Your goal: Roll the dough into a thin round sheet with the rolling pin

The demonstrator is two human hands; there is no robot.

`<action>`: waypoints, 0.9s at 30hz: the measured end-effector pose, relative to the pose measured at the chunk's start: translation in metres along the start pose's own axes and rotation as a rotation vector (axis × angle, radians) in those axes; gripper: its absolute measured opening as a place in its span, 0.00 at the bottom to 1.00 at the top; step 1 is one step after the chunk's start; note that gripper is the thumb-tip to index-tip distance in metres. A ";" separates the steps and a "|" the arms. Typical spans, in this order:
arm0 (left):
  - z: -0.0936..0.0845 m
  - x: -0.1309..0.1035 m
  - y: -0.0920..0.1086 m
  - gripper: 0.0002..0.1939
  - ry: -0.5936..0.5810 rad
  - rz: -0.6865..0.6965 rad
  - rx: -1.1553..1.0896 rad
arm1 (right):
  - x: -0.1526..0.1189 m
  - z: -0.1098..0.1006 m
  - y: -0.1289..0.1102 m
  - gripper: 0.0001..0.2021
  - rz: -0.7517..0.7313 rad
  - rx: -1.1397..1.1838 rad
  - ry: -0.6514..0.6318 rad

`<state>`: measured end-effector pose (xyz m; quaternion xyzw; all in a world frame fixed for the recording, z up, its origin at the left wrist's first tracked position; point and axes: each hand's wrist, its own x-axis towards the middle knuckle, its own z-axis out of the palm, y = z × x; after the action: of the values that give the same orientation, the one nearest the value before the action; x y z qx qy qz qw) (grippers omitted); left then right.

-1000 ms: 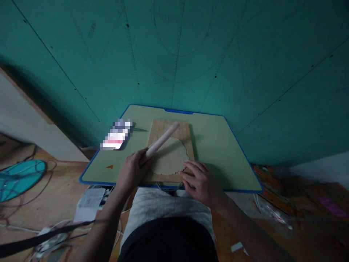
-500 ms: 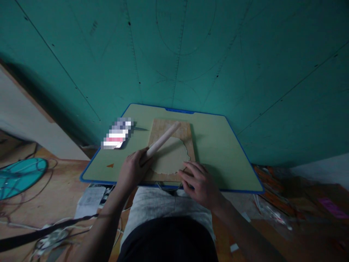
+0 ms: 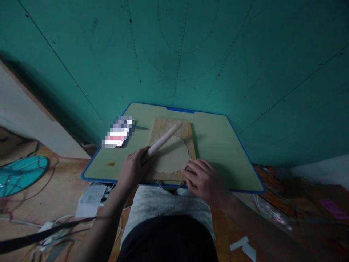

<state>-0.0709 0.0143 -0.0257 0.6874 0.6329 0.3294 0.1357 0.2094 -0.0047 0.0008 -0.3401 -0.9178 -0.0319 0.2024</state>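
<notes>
On the wooden board point(image 3: 188, 127), dough point(image 3: 171, 158) is lying between the left hand point(image 3: 132, 166), gripping a rolling pin point(image 3: 164, 140) slanting away rightward, and the right hand point(image 3: 203, 178), fingers point(image 3: 194, 167) bunching at the dough's near-right edge, pinch unclear.

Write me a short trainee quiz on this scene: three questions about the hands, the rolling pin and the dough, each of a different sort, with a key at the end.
1. True or false: the fingers of the right hand are at the edge of the dough.

2. Multiple choice: what does the left hand hold?
A) a cup
B) the rolling pin
C) a phone

3. Fill in the blank: the dough lies spread flat on a wooden ____.

Key
1. True.
2. B.
3. board.
</notes>
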 end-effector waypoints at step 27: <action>0.002 -0.001 -0.001 0.20 0.016 0.025 0.031 | -0.011 0.025 0.002 0.10 0.308 0.246 0.221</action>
<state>-0.0699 0.0142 -0.0281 0.6945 0.6305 0.3266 0.1158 0.2095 -0.0051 -0.0271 -0.4432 -0.8243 0.0745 0.3442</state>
